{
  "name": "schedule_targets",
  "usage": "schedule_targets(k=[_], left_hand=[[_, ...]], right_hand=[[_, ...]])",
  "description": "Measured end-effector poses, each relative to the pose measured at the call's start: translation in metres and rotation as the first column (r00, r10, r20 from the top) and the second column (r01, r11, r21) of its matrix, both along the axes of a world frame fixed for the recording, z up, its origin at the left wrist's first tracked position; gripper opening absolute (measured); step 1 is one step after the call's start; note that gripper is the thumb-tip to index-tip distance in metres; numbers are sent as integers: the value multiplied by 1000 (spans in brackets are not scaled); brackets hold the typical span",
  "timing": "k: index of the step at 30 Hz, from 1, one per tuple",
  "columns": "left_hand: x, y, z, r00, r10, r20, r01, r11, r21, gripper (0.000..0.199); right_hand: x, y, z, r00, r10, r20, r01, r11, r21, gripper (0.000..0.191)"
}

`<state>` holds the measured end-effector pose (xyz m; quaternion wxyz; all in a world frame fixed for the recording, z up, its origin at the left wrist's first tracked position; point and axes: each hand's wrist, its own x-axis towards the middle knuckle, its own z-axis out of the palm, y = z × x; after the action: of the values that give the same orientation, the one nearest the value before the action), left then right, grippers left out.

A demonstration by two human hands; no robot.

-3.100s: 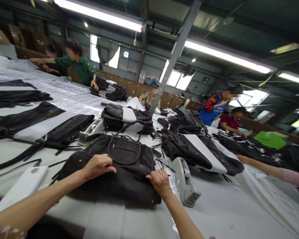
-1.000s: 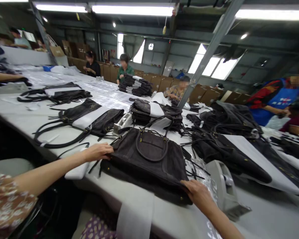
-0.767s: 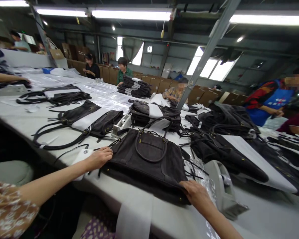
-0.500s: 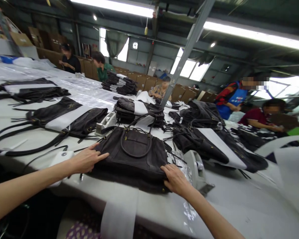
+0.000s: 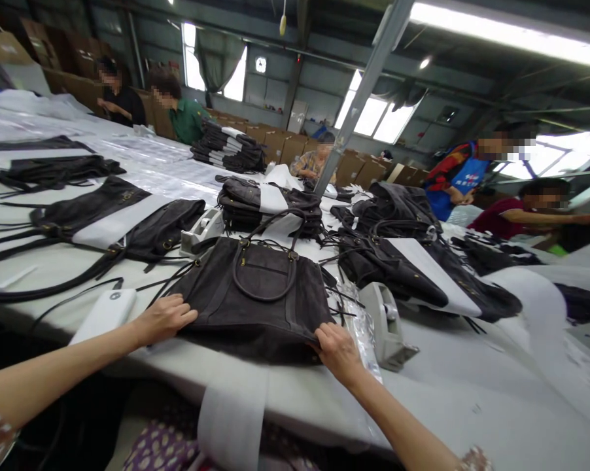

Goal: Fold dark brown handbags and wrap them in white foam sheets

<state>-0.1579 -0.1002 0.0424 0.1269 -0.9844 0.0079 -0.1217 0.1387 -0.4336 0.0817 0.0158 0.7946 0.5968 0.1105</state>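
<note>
A dark grey handbag (image 5: 265, 314) lies in front of me on the white-covered table, its looped handles resting over its front and back. My left hand (image 5: 166, 319) is closed on the bag's lower left corner. At the lower right corner, my right hand (image 5: 337, 347) grips the bag with fingers curled around its edge. A strip of white foam wrap (image 5: 233, 422) hangs over the table's front edge below the bag. Beside my left forearm lies a white phone-sized device (image 5: 106, 314) with a cable.
Tape dispensers stand to the right (image 5: 386, 327) and behind left (image 5: 201, 230). Wrapped bags lie left (image 5: 118, 222) and right (image 5: 413, 275), with a bag stack (image 5: 270, 203) behind. A slanted metal post (image 5: 358, 98) rises beyond. Several people work around the table.
My left hand has shifted from extended fingers on the bag's left side to a closed grip at its lower corner. The bag's lower edge looks pulled tauter between my hands.
</note>
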Motion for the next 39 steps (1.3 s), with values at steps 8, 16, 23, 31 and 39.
schedule_targets(k=[8,16,23,31,39], left_hand=[[27,-12,56,980,92,-178,-113,988,-109,51],[41,-34,32,977,163,-140,-167,986,-17,12],[31,-31,11,999,25,-39,-20,994,111,18],[8,-13,8,998,9,59,-16,993,116,13],[-8,-1,-24,987,154,-38,-158,979,-131,36]], right_hand=[[-24,28,40,991,-47,-126,43,999,-33,61],[-47,59,-3,994,-89,-68,85,995,-60,19],[-20,39,3,988,147,-35,-151,976,-158,6],[3,-11,3,988,154,-7,-154,987,-50,15],[-33,-26,-47,991,25,134,-36,996,79,38]])
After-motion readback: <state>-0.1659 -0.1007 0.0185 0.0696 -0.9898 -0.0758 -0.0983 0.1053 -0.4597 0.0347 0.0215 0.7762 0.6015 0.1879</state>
